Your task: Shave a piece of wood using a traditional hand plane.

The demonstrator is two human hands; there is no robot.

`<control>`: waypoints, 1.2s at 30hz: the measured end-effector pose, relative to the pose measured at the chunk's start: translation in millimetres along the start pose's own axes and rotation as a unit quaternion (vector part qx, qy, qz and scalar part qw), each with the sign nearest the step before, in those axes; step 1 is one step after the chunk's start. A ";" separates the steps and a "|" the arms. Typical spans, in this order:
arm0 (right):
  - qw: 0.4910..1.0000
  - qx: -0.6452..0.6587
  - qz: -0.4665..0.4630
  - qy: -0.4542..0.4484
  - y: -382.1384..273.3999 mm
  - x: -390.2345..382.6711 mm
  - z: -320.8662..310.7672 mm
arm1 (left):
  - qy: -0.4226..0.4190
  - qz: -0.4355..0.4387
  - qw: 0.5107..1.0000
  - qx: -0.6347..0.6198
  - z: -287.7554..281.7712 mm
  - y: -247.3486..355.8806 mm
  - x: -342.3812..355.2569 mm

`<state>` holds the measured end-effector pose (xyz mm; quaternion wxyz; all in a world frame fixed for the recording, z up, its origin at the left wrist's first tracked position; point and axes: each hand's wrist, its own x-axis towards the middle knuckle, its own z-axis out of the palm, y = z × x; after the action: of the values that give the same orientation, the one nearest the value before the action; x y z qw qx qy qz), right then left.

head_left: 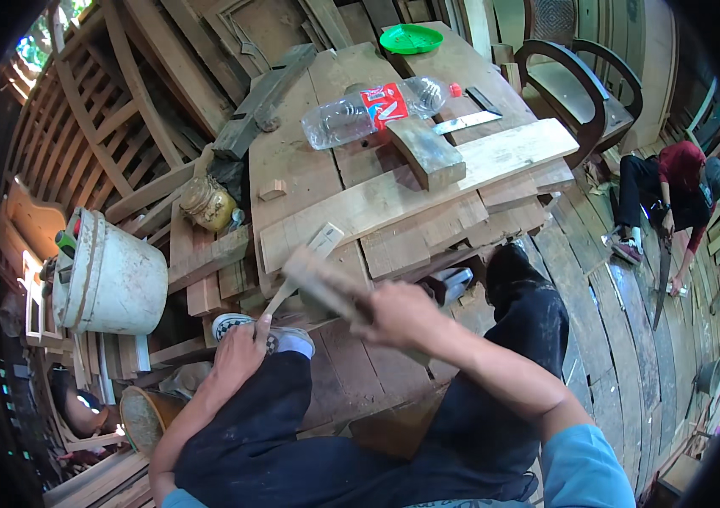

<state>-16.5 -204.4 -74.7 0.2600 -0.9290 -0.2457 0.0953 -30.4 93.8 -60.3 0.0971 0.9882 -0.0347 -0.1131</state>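
My right hand [407, 317] is closed around a blurred wooden bar [322, 284], perhaps a mallet, held slantwise over the near edge of the bench. Below it, my left hand [241, 351] grips the lower end of a thin pale strip [279, 296] between thumb and fingers. The bar hides part of that strip. Just beyond, a small light piece with a dark slot [324, 240] rests on a long planed board [402, 199]; whether it joins the strip, I cannot tell. A thick curved wood block [426, 157] lies across the board.
On the bench [292, 169] are a clear plastic bottle [343, 123], a try square [466, 123] and a green dish [411, 38]. A jar [206, 203] and white bucket [123, 275] stand left. Another person [673, 190] crouches at right with a saw [661, 284].
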 end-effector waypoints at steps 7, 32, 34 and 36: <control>0.994 0.077 -0.037 -0.062 -12.4 -13.9 9.3 | -0.007 -0.005 1.000 0.019 1.8 4.9 0.8; 1.000 0.020 -0.011 -0.001 -3.4 -6.3 -9.6 | 0.003 -0.003 1.000 0.001 -1.4 4.1 0.3; 0.996 0.053 0.045 0.063 6.6 0.1 -17.9 | -0.005 -0.014 1.000 0.001 -2.2 5.1 1.4; 0.995 0.047 0.073 0.044 0.4 0.6 -16.9 | -0.013 -0.030 0.999 0.012 -2.6 2.6 1.4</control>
<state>-10.7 -211.7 -60.7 0.3066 -0.9342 -0.1612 0.0847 -28.5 91.6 -57.6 0.0813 0.9884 -0.0073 -0.1284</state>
